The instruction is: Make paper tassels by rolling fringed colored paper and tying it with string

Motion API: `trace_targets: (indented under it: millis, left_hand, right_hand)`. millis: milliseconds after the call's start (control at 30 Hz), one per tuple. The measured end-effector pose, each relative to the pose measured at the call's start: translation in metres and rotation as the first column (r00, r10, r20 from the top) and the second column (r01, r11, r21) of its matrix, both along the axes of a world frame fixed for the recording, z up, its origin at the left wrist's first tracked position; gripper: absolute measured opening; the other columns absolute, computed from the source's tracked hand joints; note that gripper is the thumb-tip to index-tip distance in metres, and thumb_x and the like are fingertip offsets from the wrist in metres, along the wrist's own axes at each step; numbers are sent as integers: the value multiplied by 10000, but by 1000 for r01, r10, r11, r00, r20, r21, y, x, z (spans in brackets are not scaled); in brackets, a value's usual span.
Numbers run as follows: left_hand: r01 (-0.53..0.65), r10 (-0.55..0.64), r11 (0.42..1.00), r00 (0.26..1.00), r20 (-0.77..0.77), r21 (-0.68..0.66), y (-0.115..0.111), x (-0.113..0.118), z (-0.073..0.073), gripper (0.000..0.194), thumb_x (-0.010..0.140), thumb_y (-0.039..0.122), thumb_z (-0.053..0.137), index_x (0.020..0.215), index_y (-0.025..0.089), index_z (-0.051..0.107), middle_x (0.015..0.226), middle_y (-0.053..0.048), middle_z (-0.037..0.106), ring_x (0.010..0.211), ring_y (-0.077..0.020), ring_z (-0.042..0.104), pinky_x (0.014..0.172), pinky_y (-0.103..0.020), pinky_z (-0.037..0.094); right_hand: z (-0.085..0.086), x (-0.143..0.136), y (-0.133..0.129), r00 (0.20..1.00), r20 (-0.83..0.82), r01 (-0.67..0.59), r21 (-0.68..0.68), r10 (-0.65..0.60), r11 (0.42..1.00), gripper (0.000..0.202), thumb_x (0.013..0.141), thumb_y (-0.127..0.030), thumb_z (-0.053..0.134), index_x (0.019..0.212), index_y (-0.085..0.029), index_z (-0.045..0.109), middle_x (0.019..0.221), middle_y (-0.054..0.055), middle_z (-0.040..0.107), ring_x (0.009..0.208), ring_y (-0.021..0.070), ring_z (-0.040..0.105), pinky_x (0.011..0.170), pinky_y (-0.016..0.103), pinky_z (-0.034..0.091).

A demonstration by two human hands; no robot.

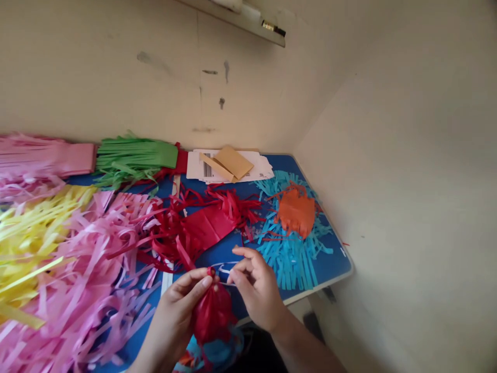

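Observation:
My left hand (180, 305) pinches the gathered, twisted top of a red tissue-paper tassel (213, 315) near the table's front edge. Below the red paper hang light-blue and orange paper pieces (217, 352), partly hidden. A thin pale string (225, 263) loops from the tassel's top toward my right hand (256, 287). That hand is just to the right, with its thumb and bent fingers closed on the string and its index finger raised. Just beyond my hands lies a red fringed paper sheet (209, 228) on the blue table.
Pink (89, 280) and yellow (42, 233) fringed paper is heaped at left. Green fringe (143, 154) and papers with brown card (235, 163) lie along the wall. An orange piece (297, 211) rests on light-blue fringe (293, 264) near the table's right edge (351, 269).

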State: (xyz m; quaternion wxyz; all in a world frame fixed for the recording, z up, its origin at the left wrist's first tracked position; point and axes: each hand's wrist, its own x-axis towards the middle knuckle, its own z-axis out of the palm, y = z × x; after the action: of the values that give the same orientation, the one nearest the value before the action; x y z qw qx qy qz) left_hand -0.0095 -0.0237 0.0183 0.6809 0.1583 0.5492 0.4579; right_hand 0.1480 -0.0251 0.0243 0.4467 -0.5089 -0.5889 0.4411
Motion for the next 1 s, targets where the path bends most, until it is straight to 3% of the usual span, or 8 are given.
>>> trace_targets:
  millis: [100,267,433,567,733,833,933,1000]
  left_hand:
    - [-1,14,996,988,152,-87,1,2,3,494,364,358,952,741,169,697,662,-13,728,559,-134,650,523,-205,518]
    - [18,-1,995,986,167,-101,1,-1,1,514,374,362,957,748,156,672,635,-8,706,534,-122,630,499,-192,499]
    - [24,-17,999,988,152,-45,0,-2,-5,501,416,360,950,738,171,615,609,23,675,519,-100,605,490,-174,482]
    - [93,-100,994,989,109,64,-2,-2,-11,443,527,372,909,767,184,588,630,45,660,534,-77,595,524,-164,487]
    - [246,-186,932,955,-231,266,-6,-5,-14,356,645,422,801,786,205,557,689,6,708,655,-143,688,610,-219,546]
    - [339,-111,881,828,-550,331,-11,-4,-14,279,678,396,728,783,236,526,691,8,720,685,-187,726,622,-260,568]
    - [441,-12,806,678,-735,394,-15,3,-14,180,731,367,658,787,250,533,689,27,703,655,-177,718,589,-256,555]
    - [500,29,750,628,-778,433,-14,10,-14,141,774,358,626,797,249,539,699,31,695,642,-164,708,580,-249,545]
  right_hand:
    - [5,-3,-2,997,80,-22,100,14,995,309,915,-192,533,1224,-205,515,767,-5,697,709,131,675,707,242,531]
    - [10,-3,0,986,164,-41,151,15,988,294,910,-167,526,1201,-203,512,748,-7,690,698,129,679,710,239,536]
    - [7,-5,2,985,169,-61,164,32,985,277,917,-164,519,1190,-206,508,730,-16,673,698,126,677,704,227,531]
    - [6,-4,3,979,193,-99,139,71,985,234,948,-195,489,1182,-193,503,729,-10,666,698,131,672,713,233,525]
    - [12,6,0,882,425,-250,56,204,967,347,985,-271,429,1312,-166,483,1046,99,693,964,204,662,856,331,512]
    - [11,4,-3,862,427,-298,-11,274,955,282,962,-286,490,1216,-191,568,1045,76,703,954,196,664,839,312,513]
    - [4,-2,-2,914,373,-198,60,163,978,120,922,-242,541,932,-215,657,947,42,716,907,177,658,835,308,504]
    - [7,7,4,956,286,-105,140,61,985,156,914,-243,551,802,-217,656,953,47,716,946,185,643,879,341,494]
